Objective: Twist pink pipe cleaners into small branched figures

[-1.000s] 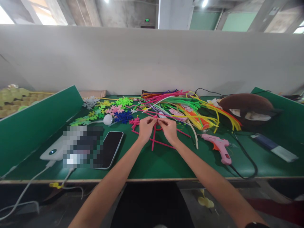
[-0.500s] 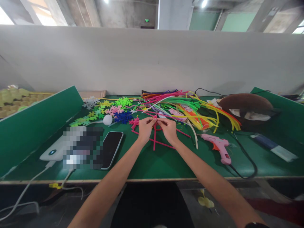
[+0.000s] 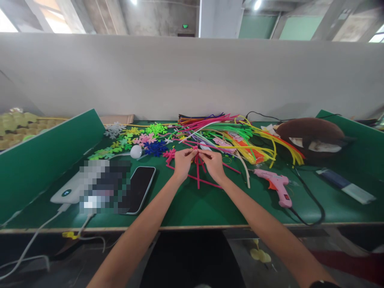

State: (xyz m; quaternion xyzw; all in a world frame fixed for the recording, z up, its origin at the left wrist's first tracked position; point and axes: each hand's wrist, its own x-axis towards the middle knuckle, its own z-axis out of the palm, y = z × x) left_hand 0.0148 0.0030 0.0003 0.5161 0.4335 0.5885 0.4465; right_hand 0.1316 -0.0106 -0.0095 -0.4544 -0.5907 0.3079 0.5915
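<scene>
Over the middle of the green table, my left hand (image 3: 183, 161) and my right hand (image 3: 213, 161) meet with fingertips pinched together. Between them they grip a dark pink pipe cleaner (image 3: 198, 176), one end of which hangs down toward me; the part inside the fingers is mostly hidden. Beneath my wrists lies another straight pink pipe cleaner (image 3: 207, 182). Left of my left hand sits a small pink bent pipe-cleaner piece (image 3: 170, 154). Finished-looking snowflake shapes in several colours, such as a dark blue one (image 3: 156, 148), lie farther left.
A heap of loose pipe cleaners (image 3: 210, 124) spreads at the back. A pink glue gun (image 3: 277, 184) with its cord lies right, near a brown rounded object (image 3: 310, 134). On the left are a phone (image 3: 141, 188), a white power bank (image 3: 64, 193) and a white ball (image 3: 136, 151). Green side panels (image 3: 60, 160) border the table.
The hanging end of the pink pipe cleaner has swung slightly right, and another pink strand now shows beside it under my right hand. Both hands stay nearly in place.
</scene>
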